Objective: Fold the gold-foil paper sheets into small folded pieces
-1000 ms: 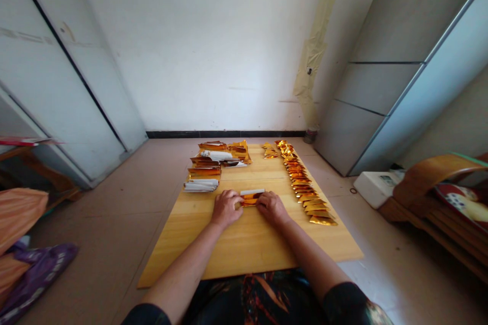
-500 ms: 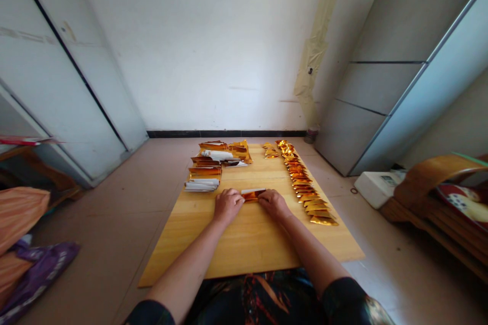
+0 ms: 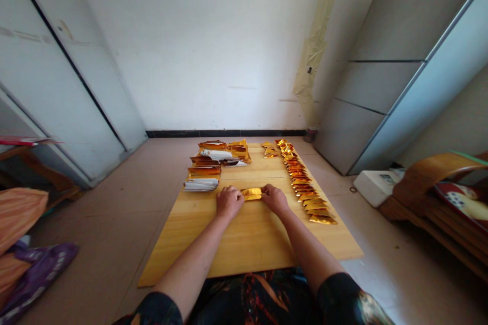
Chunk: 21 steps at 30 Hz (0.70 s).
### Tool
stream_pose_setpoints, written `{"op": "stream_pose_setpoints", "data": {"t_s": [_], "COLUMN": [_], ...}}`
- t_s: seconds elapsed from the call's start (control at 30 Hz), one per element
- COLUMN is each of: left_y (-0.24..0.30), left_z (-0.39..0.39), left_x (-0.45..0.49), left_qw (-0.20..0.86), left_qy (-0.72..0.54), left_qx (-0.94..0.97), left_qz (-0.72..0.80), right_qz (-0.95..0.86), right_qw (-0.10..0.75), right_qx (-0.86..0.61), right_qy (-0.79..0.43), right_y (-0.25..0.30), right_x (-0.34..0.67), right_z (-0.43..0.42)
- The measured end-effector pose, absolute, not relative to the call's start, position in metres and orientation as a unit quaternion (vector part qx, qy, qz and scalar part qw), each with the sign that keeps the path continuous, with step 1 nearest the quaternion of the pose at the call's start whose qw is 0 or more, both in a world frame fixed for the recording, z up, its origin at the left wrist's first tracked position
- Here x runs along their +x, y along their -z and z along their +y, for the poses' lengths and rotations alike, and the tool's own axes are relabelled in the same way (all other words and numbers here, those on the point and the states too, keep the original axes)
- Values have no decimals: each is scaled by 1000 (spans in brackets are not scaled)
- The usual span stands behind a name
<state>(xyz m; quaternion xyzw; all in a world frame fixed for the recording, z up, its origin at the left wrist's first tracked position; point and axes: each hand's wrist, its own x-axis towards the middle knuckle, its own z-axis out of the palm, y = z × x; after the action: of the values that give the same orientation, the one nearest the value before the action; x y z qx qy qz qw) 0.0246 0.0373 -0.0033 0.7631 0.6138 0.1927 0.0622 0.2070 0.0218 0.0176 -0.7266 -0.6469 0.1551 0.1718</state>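
Between my two hands is a small piece of folded gold foil paper (image 3: 252,194), just above or on the wooden board. My left hand (image 3: 230,201) pinches its left end with the fingers closed. At the right end, my right hand (image 3: 275,199) grips it in the same way. Both sets of fingertips partly cover the ends of the paper. Stacks of gold and white foil paper (image 3: 204,172) lie beyond my left hand. To the right of my right hand runs a long row of folded gold pieces (image 3: 305,188).
The wooden board (image 3: 244,244) serves as a low table before me. A few folded gold pieces (image 3: 270,150) lie at its far side. A grey refrigerator (image 3: 366,101) stands to the right, near a white box (image 3: 375,188). Orange and purple bags (image 3: 38,269) are on the left.
The paper between my hands showed a white edge and a flat copper-coloured face; now it looks gold and bulges in folds. My hands have hardly moved.
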Motion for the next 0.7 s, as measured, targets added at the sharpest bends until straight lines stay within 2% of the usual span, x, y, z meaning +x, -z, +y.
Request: {"op": "stream_pose_setpoints", "data": {"t_s": [0.43, 0.7], "left_y": [-3, -3], "left_z": [35, 31], "left_x": [32, 33], "left_qw": [36, 15], "left_qy": [-154, -153], "left_qx": [764, 774], "left_qz": [626, 614], "right_qz": [-645, -659], "right_qw": [126, 127], "right_qx": [-746, -739], "right_qy": [-109, -66], "right_y": [-16, -4], "right_x": [201, 199], "right_z": [25, 24]}}
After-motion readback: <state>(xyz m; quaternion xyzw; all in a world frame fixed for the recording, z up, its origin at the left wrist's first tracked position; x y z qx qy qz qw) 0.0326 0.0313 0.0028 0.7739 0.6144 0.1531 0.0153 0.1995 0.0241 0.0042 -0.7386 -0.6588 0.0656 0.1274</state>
